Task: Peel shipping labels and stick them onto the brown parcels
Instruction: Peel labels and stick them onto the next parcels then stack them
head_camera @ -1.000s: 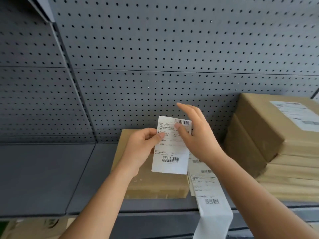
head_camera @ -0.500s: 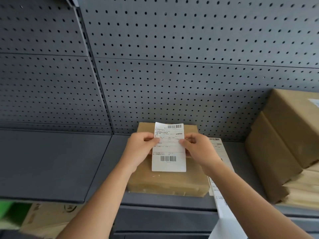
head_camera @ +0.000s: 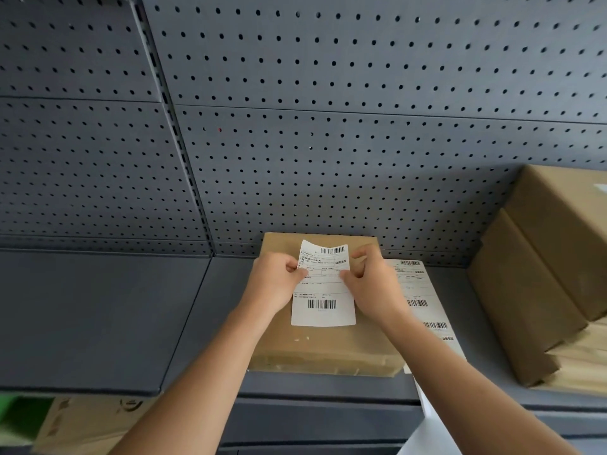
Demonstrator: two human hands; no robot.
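Grey pegboard [head_camera: 361,165] backs a dark metal shelf [head_camera: 98,316], bare on its left part, with cardboard [head_camera: 85,421] visible on the level underneath. At the middle of the shelf lies a flat brown parcel [head_camera: 328,349]. Over its top, the left hand [head_camera: 276,287] pinches the left edge of a white shipping label [head_camera: 323,290] between thumb and fingers, and the right hand [head_camera: 374,290] pinches the right edge; the label's lower part lies against the parcel while its top edge curls up. Just right of the parcel, a strip of labels [head_camera: 420,300] trails off the shelf front. Farther right stands a stack of brown parcels [head_camera: 542,274].
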